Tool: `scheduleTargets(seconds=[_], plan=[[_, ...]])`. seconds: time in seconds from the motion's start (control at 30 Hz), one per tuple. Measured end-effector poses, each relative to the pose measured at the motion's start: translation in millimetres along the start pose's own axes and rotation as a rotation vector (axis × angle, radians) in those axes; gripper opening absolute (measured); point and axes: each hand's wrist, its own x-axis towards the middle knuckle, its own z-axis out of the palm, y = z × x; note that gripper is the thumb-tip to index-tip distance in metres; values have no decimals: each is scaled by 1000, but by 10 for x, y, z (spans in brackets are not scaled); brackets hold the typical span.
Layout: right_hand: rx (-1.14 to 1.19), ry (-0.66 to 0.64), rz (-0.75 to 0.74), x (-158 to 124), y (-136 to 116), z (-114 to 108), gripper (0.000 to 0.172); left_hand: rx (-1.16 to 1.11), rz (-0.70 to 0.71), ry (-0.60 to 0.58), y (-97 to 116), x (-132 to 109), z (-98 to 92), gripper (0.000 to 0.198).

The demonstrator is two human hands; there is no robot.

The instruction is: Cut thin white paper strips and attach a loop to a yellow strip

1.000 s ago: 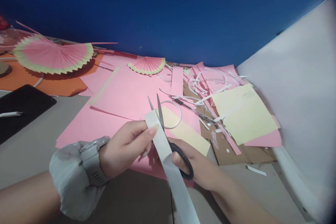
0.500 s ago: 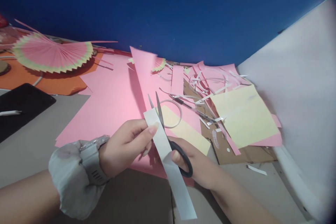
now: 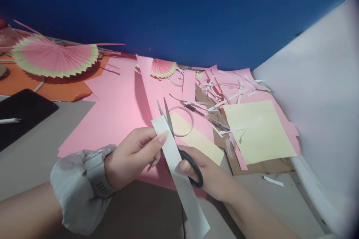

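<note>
Pinching white paper strip (image 3: 187, 198) in left hand (image 3: 130, 157) fingers, clamping scissors (image 3: 197, 166) in right hand (image 3: 213, 179); mid-cut, probably needing tautness next.

You get soft, even light with faint shadows under the pink paper (image 3: 117, 108) — corners darken, edges bend and smear, especially lower right.

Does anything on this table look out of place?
Yes. A pink sheet stands curled up behind the scissors instead of lying flat, and white paper trimmings lie scattered over the sheets at the back right.
</note>
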Motion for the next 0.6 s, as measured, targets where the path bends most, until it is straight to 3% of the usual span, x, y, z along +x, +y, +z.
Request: scheduleTargets(seconds=[0.4, 0.6], plan=[[15, 4, 8, -3, 18, -7, 41, -16, 8, -5, 1, -23, 1, 41], [-14, 9, 16, 5, 34, -11, 46, -31, 21, -3, -7, -26, 2, 41]])
